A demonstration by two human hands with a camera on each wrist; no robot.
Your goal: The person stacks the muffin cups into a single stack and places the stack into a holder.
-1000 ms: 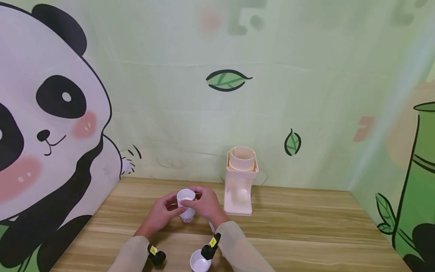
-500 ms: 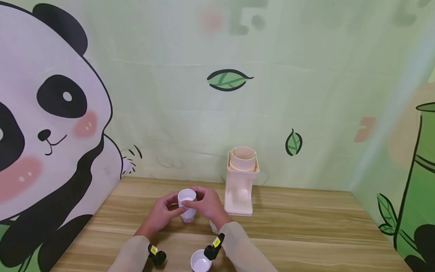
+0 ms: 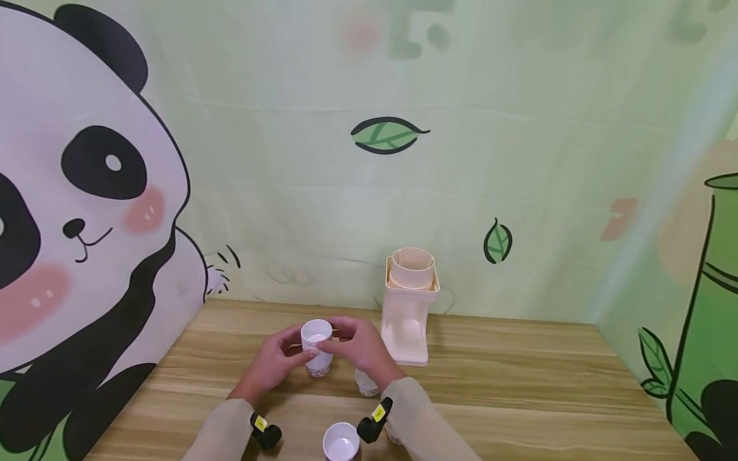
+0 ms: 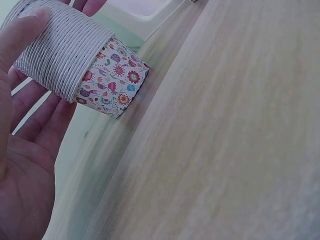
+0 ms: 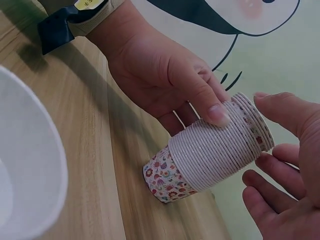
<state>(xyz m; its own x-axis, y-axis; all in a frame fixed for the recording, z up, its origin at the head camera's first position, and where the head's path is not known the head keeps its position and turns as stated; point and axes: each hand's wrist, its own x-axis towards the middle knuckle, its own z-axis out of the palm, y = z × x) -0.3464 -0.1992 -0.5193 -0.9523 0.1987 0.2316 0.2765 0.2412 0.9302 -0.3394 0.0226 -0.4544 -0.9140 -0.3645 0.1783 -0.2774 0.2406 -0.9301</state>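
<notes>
A stack of nested paper cups (image 3: 316, 358), with white rims and a small floral print, stands upright between my hands in the head view. My left hand (image 3: 275, 360) grips it round the side, thumb in front and fingers behind, as the right wrist view also shows. My right hand (image 3: 364, 349) is at the stack's top end. Its thumb and fingers are spread loosely about the uppermost rims (image 5: 262, 127), at or barely touching them. A printed band shows between the top rims and those below. Whether the stack's base touches the table cannot be told.
A single white cup (image 3: 341, 442) stands near the front of the wooden table (image 3: 507, 384). Another printed cup (image 3: 367, 384) is partly under my right wrist, with one more mostly hidden by the sleeve. A pale pink stand (image 3: 405, 330) holding a cylinder (image 3: 412, 269) is behind.
My right hand and forearm have shifted slightly to the right, the thumb drawing back across the stack. More of the cup beneath that wrist shows. The left hand and stack have hardly moved.
</notes>
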